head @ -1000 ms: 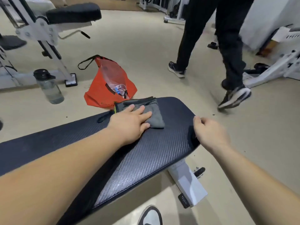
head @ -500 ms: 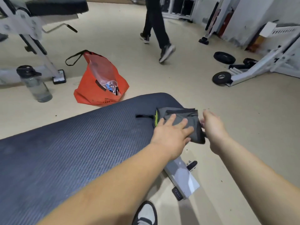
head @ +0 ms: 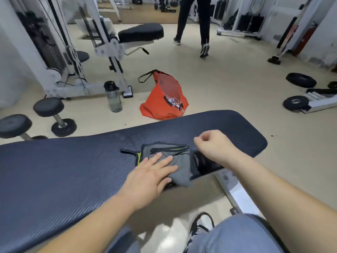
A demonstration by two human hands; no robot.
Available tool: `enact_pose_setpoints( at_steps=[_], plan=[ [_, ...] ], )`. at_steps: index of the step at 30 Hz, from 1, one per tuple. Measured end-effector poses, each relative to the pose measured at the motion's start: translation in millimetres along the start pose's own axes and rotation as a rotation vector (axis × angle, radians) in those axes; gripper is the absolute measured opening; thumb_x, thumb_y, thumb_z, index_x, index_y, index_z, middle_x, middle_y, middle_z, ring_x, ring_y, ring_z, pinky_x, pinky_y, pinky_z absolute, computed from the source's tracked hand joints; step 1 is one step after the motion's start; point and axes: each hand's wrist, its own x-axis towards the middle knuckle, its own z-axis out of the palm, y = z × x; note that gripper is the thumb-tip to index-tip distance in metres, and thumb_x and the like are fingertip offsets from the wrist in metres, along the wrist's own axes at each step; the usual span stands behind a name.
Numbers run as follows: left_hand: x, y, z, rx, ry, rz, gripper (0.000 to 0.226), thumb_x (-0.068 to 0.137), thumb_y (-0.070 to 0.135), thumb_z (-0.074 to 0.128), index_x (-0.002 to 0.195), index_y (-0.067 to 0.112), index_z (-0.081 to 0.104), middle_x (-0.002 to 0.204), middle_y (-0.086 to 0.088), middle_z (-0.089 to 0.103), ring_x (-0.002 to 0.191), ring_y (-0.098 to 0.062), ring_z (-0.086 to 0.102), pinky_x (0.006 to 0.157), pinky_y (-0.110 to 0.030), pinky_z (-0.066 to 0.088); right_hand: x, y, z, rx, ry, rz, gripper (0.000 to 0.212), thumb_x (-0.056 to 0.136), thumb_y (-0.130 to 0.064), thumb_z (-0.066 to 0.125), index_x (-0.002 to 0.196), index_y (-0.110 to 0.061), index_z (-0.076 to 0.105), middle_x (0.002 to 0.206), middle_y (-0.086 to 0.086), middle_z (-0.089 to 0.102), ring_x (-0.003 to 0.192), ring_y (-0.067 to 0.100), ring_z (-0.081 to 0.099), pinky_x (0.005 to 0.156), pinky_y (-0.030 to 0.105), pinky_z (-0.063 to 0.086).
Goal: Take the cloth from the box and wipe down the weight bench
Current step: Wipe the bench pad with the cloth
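While left hand (head: 149,177) presses flat on cloth (head: 182,161) (grip released), right hand (head: 214,145) hovers over bench (head: 73,170), grip clenched empty.

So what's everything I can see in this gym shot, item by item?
weight bench: one, dark blue, foreground
cloth: one, grey, on the bench
bag: one, orange, floor behind bench
water bottle: one, clear, left of bag
dumbbells: two, black, floor far left
weight plates: at least two, black, floor right
exercise machine: one, white, back left
other person: one, dark trousers, at the back
left hand: flat on the cloth
right hand: curled, empty, above the bench
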Motion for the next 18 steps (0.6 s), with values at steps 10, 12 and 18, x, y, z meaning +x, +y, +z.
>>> enact_pose_setpoints(
  at_steps=[10,12,18],
  plan=[
    [-91,-27,5,0.072,0.094,-0.212,0.051,0.095,0.052,0.032,0.138,0.045,0.058,0.150,0.013,0.056,0.141,-0.023,0.051,0.109,-0.051,0.049,-10,-87,74,-0.250,-0.178,-0.139,0.028,0.096,-0.025,0.048,0.069,-0.017,0.050,0.079,0.000,0.059,0.078,0.028,0.056,0.067,0.034,0.046],
    [-86,-54,-9,0.015,0.050,-0.209,0.056,0.096,0.059,0.022,0.147,0.050,0.045,0.161,0.018,0.038,0.152,-0.014,0.033,0.122,-0.045,0.032,-8,-77,73,-0.268,-0.115,-0.145,0.026,0.098,-0.028,0.046,0.080,-0.017,0.061,0.089,0.001,0.066,0.085,0.029,0.062,0.070,0.034,0.049],
    [-4,-70,-21,-0.038,0.026,-0.433,0.053,0.105,0.051,0.028,0.157,0.047,0.021,0.171,0.015,0.009,0.159,-0.023,0.001,0.128,-0.051,0.008,20,-46,53,0.088,0.001,-0.188,0.035,0.100,-0.030,0.054,0.076,-0.010,0.068,0.075,0.009,0.072,0.067,0.016,0.059,0.068,0.032,0.049]
  ],
)
